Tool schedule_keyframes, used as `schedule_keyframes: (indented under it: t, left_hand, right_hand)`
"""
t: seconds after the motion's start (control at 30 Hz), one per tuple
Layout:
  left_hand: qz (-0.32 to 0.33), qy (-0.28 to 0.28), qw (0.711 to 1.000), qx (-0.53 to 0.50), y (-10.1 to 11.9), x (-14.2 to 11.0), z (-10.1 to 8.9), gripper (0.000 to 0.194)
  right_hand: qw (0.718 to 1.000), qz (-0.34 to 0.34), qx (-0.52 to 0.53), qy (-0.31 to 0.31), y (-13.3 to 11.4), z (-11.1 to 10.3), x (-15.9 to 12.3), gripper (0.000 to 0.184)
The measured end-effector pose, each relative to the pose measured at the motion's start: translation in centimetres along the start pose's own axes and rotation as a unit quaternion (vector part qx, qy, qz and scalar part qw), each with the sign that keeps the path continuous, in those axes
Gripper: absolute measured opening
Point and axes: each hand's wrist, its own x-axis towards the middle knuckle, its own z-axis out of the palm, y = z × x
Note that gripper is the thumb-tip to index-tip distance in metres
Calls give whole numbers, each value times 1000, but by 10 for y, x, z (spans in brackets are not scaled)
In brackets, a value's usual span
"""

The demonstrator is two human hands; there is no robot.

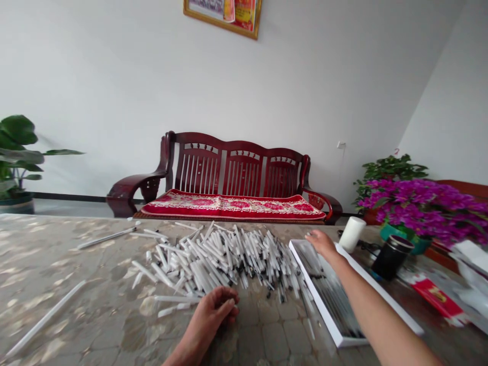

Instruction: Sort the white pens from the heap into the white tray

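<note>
A large heap of white, translucent plastic tubes (206, 259), some with dark ends, lies across the middle of the table. At its near edge is my left hand (219, 307), its fingers curled in and the thumb against them; whatever may be inside is hidden. My right hand (322, 241) reaches over the far end of a shallow white box (316, 302), fingers stretched to the left and a little bent, with nothing visible in them. Inside the box, thin dark sticks (337, 300) lie lengthwise in clear sleeves. My right forearm covers part of the box.
Longer tubes (46, 317) lie at the left of the patterned tabletop (102, 300). Beyond the box stand a white roll (353, 234), a black cup (392, 256) and purple flowers (427, 203). A red packet (438, 297) is at the right. A wooden bench (240, 173) stands behind the table.
</note>
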Motion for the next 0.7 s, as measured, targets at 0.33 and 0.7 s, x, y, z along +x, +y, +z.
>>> schedule_keyframes:
  t: [0.33,0.7]
  left_hand:
    - [5,10,1000,16,-4,1,-3,43]
    - [78,58,985,142,6,-3,-7,29]
  right_hand:
    - [984,-27,-156,-80,16,29,0,25]
    - [974,-36,-203,-90,0,19,-34,25]
